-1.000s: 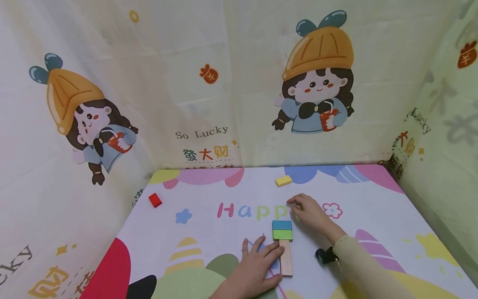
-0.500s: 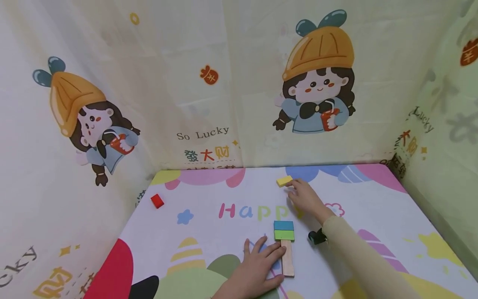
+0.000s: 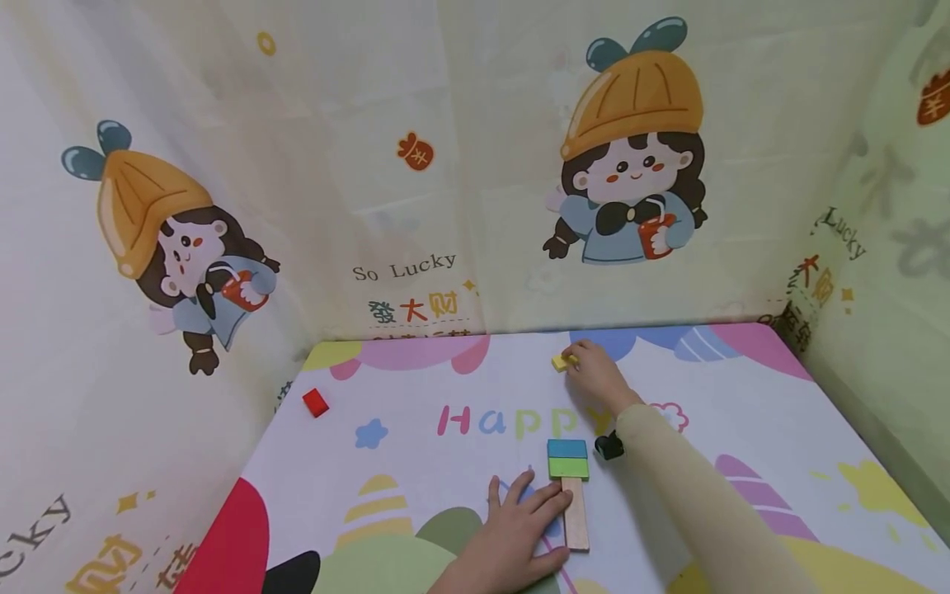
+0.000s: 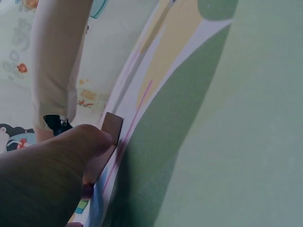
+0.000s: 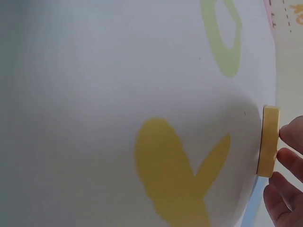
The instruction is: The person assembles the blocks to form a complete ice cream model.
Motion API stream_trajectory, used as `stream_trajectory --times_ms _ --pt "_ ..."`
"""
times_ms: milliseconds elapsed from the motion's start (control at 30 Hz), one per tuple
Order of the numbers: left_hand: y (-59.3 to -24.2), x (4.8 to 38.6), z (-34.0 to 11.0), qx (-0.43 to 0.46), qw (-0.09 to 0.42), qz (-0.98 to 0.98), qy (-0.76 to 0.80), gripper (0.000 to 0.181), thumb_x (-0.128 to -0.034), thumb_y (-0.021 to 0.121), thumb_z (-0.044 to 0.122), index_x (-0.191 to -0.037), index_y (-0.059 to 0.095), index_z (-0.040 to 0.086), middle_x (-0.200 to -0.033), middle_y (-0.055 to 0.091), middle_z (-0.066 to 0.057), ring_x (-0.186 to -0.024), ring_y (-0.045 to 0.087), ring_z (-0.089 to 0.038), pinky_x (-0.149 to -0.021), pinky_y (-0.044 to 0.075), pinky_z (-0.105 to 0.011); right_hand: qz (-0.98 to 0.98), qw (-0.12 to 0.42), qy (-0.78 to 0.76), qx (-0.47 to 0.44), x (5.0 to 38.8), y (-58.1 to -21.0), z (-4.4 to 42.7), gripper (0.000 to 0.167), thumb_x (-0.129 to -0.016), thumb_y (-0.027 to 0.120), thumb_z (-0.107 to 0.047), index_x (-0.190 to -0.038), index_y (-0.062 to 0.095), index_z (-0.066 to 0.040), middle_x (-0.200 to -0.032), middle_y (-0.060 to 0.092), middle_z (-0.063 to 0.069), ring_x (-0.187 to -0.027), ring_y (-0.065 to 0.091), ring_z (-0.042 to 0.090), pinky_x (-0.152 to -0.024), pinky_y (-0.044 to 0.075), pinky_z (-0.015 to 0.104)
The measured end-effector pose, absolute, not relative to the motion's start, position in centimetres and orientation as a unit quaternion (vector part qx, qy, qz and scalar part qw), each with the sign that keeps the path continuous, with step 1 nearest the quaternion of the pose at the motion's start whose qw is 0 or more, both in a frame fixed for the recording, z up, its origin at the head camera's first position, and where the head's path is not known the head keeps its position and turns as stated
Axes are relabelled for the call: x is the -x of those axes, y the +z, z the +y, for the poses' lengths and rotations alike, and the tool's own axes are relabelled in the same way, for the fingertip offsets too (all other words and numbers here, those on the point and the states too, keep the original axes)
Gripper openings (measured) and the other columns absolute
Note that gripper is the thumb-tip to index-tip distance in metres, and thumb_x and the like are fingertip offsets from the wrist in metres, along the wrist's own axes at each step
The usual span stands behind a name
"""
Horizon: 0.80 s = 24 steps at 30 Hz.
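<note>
At the far side of the table, my right hand (image 3: 599,375) has its thumb and fingertips at a small yellow block (image 3: 559,363), pinching it where it lies. In the right wrist view the fingertips (image 5: 289,161) meet the yellow block (image 5: 268,142); part of the hand is cut off. My left hand (image 3: 512,536) rests with spread fingers along the left side of a plain wooden plank (image 3: 576,520). Its thumb (image 4: 90,139) touches the plank (image 4: 112,126) in the left wrist view. A green block (image 3: 568,469) and a blue block (image 3: 567,449) lie side by side at the plank's far end.
A red block (image 3: 315,403) lies at the left of the printed tabletop (image 3: 445,379). Cartoon-printed cloth (image 3: 505,165) hangs behind and at both sides. A black device (image 3: 609,446) is strapped at my right wrist.
My right hand has moved away from me, from above the lettering to the yellow block, and its fingers have come onto it. The left hand has stayed at the plank.
</note>
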<state>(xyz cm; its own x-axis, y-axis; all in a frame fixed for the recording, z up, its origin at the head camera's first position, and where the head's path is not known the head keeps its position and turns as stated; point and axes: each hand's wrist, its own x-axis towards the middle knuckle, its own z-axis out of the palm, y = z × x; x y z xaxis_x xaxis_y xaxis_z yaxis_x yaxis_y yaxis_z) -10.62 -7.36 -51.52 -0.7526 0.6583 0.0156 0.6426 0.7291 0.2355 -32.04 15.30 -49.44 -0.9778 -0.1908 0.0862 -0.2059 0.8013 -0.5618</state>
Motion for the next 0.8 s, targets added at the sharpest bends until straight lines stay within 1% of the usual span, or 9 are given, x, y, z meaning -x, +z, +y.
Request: stream_trajectory --times_ms 100,167,467,667,800 --pt "-51.53 10.59 -7.29 -0.346 0.045 0.93 0.114 0.064 -0.1019 0.051 0.06 -0.159 0.039 0.035 -0.162 0.042 0.013 -0.149 0.036 -0.036 -0.104 0.03 -0.081 -0.949 0.005 0.3 -0.098 32.14 -49.64 15.32 0.029 -0.104 0.054 -0.01 -0.13 0.064 -0.001 -0.145 0.052 0.023 -0.136 0.049 0.044 -0.114 0.04 0.057" --pt "-51.51 10.57 -7.25 -0.345 0.043 0.931 0.111 0.063 -0.1019 0.052 0.059 -0.159 0.039 0.035 -0.162 0.042 0.013 -0.149 0.036 -0.036 -0.104 0.031 -0.08 -0.949 0.006 0.301 -0.098 32.21 -49.71 15.36 0.028 -0.103 0.054 -0.009 -0.129 0.064 -0.001 -0.143 0.053 0.023 -0.135 0.05 0.044 -0.114 0.039 0.057" --pt "-51.65 10.53 -7.25 -0.348 0.013 0.931 0.105 0.063 -0.101 0.054 0.058 -0.157 0.041 0.034 -0.16 0.045 0.012 -0.148 0.037 -0.036 -0.102 0.032 -0.08 -0.949 0.026 0.29 -0.119 32.29 -49.71 15.58 0.02 -0.1 0.058 -0.002 -0.118 0.067 -0.002 -0.126 0.06 0.021 -0.119 0.057 0.041 -0.107 0.045 0.056" --pt "-51.8 10.56 -7.25 -0.349 0.015 0.931 0.109 0.062 -0.1017 0.053 0.057 -0.158 0.041 0.034 -0.16 0.044 0.012 -0.148 0.037 -0.036 -0.102 0.032 -0.081 -0.947 0.006 0.301 -0.113 31.87 -49.28 15.59 0.019 -0.1 0.057 -0.002 -0.115 0.068 -0.003 -0.124 0.06 0.02 -0.115 0.056 0.038 -0.105 0.046 0.055" --pt "-51.72 10.58 -7.21 -0.347 0.016 0.931 0.109 0.061 -0.1017 0.053 0.057 -0.158 0.041 0.034 -0.16 0.044 0.013 -0.148 0.037 -0.036 -0.102 0.032 -0.081 -0.944 -0.004 0.313 -0.109 31.75 -49.33 15.84 0.019 -0.099 0.055 -0.003 -0.112 0.069 -0.003 -0.12 0.06 0.018 -0.109 0.056 0.035 -0.103 0.047 0.053"
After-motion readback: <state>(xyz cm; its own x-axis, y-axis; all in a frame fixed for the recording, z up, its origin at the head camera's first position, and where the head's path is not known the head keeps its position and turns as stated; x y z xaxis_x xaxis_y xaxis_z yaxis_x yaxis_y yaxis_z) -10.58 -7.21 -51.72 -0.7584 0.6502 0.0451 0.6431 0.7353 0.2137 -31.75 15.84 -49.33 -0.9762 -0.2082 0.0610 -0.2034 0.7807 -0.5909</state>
